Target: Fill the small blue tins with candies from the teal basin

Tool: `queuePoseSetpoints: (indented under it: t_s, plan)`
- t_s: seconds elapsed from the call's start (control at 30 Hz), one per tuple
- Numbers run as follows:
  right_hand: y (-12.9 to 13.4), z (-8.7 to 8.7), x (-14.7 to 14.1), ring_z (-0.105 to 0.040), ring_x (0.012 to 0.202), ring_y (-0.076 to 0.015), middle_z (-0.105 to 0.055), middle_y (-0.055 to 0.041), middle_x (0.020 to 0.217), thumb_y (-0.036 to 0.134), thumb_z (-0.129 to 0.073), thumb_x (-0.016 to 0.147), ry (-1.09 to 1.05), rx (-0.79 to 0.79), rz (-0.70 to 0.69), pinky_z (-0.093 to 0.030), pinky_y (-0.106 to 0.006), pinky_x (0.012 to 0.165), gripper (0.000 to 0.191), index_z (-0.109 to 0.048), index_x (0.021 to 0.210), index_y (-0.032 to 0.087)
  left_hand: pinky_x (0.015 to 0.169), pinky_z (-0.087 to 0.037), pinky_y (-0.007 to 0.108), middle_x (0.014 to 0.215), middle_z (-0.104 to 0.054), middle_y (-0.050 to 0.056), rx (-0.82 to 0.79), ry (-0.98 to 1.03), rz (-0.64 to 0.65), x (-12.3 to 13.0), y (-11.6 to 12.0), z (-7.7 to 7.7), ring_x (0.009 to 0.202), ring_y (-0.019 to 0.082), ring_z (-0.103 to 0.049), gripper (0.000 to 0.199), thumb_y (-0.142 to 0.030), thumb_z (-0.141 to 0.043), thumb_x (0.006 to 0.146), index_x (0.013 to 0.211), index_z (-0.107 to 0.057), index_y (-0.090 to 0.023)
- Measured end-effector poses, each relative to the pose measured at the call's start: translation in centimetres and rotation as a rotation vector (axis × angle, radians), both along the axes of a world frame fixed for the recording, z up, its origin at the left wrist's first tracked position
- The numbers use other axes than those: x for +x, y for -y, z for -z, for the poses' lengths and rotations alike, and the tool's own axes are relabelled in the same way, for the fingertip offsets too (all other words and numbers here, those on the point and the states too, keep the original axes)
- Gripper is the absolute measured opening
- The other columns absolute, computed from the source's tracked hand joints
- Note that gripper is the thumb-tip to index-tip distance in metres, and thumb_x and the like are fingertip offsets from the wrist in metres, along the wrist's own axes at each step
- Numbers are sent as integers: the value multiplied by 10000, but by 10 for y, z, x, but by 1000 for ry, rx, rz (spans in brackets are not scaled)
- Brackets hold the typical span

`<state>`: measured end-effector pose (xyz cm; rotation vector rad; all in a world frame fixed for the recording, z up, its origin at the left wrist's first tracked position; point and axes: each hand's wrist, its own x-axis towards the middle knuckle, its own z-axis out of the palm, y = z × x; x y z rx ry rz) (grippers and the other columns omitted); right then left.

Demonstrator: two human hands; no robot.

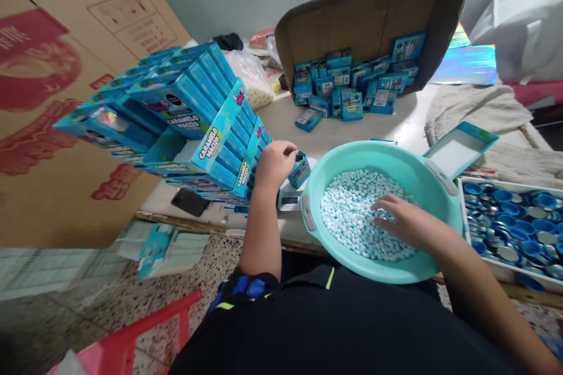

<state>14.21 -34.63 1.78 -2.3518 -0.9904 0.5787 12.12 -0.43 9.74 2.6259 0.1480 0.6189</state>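
Note:
My left hand (275, 165) is curled, its fingertips drawn together at the top edge of a small blue candy box (300, 171); what they pinch, if anything, is hidden. That box stands upright on a white digital scale (289, 201). Inside a turquoise basin (422, 266), my right hand (402, 220) reaches into a heap of small white and pale blue candies (352, 211). Its thumb and fingers are apart, touching the candies. Left of my left hand rises a tall stack of blue display boxes (185, 111) packed with smaller boxes.
A tipped cardboard box (369, 17) at the back holds several small blue boxes (352, 104). At right are a tray of blue-rimmed caps (510, 228) and an open display tray (464, 146). A phone (190, 201) lies by the stack. A red chair (145, 328) stands lower left.

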Motion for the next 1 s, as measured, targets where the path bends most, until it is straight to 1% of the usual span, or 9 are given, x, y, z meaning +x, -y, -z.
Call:
queuePoseSetpoints:
  t_s: [0.13,0.2,0.3,0.43,0.6,0.73,0.83,1.0]
  plan:
    - [3,2,1,-679,1099,-306,-625,-135,1276,478,-470,982,7,2,-14,-524,-467,1002,385,-667,1201,230,879,-534,323,900,-736,30,-8,235,-33,-8,7,-15,871,172,-671,43,-205,-661,897,879,-699,-197]
    - [5,4,2,-671,1122,-309,-618,-136,1290,492,-460,986,4,-6,-22,-517,-472,1018,396,-661,1202,227,895,-528,320,893,-733,18,-8,289,-56,-13,10,-20,888,169,-671,40,-205,-673,899,863,-688,-199]
    - [7,8,2,-664,1146,-311,-612,-136,1305,520,-458,988,-18,0,-35,-519,-479,1024,411,-652,1204,229,905,-525,313,889,-730,6,-7,315,-55,-17,10,-23,894,161,-673,56,-181,-692,886,838,-671,-201]
    - [9,8,3,-655,1164,-327,-620,-148,1315,517,-484,969,-32,-13,-40,-520,-493,1019,411,-653,1206,226,918,-534,313,922,-731,14,2,298,-50,-20,7,-20,918,160,-677,61,-173,-667,904,852,-664,-205]
    - [6,2,4,-660,1147,-343,-677,-152,1258,457,-524,929,-37,-50,-79,-515,-512,1014,385,-670,1189,215,854,-555,287,917,-720,20,-29,266,-64,-18,4,-12,889,148,-677,41,-186,-645,919,882,-659,-199]
    - [3,-2,5,-666,1131,-343,-695,-137,1216,421,-571,886,-56,-82,-76,-520,-504,1001,362,-680,1168,222,839,-559,287,898,-712,18,-63,243,-40,-15,3,-6,872,148,-679,46,-184,-649,914,872,-660,-199]
    - [2,-3,5,-667,1124,-343,-685,-143,1228,419,-573,881,-60,-100,-73,-524,-501,992,372,-676,1173,213,843,-553,290,893,-708,21,-76,249,-25,-14,3,-4,868,148,-675,47,-172,-654,911,871,-661,-196]
    - [2,-1,5,-661,1121,-336,-682,-144,1206,425,-566,892,-63,-73,-76,-514,-501,1000,355,-673,1158,216,828,-545,287,881,-710,20,-97,215,-3,-10,2,3,857,146,-667,47,-165,-669,903,868,-663,-196]
